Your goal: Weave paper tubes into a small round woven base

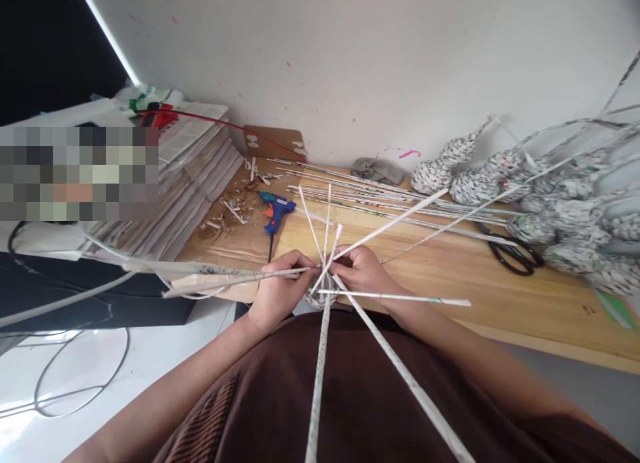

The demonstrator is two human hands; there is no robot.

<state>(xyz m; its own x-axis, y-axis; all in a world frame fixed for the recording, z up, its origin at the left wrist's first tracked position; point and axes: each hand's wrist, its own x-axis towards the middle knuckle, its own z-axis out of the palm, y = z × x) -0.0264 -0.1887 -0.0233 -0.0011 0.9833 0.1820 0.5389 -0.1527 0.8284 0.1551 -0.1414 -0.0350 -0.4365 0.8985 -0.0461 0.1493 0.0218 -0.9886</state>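
A small woven paper piece (323,294) sits between my hands at the table's front edge, with several rolled paper strips radiating from its top. My left hand (283,286) is closed, its thumb and fingers pinching a paper strip (240,274) that runs off to the left. On the right side of the piece, my right hand (361,269) is closed too, its fingertips at the base of the strips. One long strip (395,223) rises past it to the upper right, and another (400,369) crosses the brown clothing.
Behind my hands lie a blue glue gun (276,211) and loose paper rods (390,196). Black scissors (515,253) and woven paper gourd shapes (475,176) are at right. A newspaper stack (193,176) stands left, near a cardboard piece (274,143) and a grey cloth (379,171).
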